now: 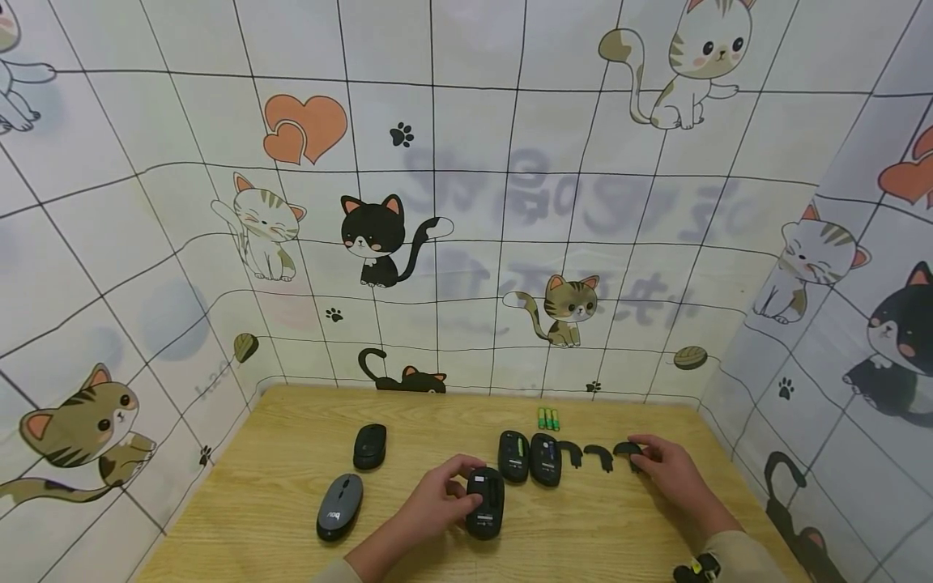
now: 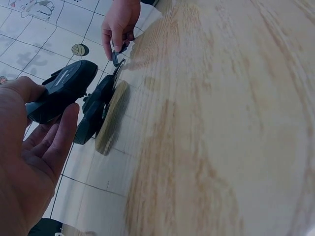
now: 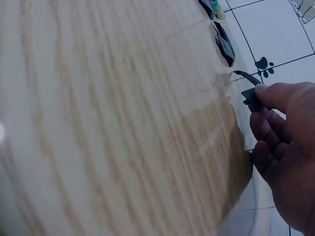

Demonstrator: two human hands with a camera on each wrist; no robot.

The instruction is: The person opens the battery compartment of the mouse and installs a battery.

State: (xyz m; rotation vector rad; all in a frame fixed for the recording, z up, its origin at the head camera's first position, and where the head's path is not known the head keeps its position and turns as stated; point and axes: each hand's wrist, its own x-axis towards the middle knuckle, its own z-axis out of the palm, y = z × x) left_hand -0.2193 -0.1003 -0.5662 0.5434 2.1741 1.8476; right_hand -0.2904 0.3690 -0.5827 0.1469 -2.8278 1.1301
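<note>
My left hand [image 1: 436,500] grips a black computer mouse [image 1: 487,504], its underside turned up with the long battery slot showing. In the left wrist view the thumb and fingers hold that mouse [image 2: 66,88] by its sides. At the right, my right hand [image 1: 672,471] pinches a curved black battery cover [image 1: 627,448], which the right wrist view shows between thumb and fingers. Two similar covers lie left of it, a near one [image 1: 599,457] and a farther one [image 1: 572,453]. Beside them two black mice lie underside up, one [image 1: 513,456] with a green battery inside, the other [image 1: 545,460] darker in its slot.
Three green batteries [image 1: 548,419] lie in a row at the back of the wooden table [image 1: 240,518]. On the left side a black mouse [image 1: 370,447] and a grey-topped mouse [image 1: 339,508] sit upright. A cat-patterned white sheet [image 1: 466,202] walls the table's back and sides.
</note>
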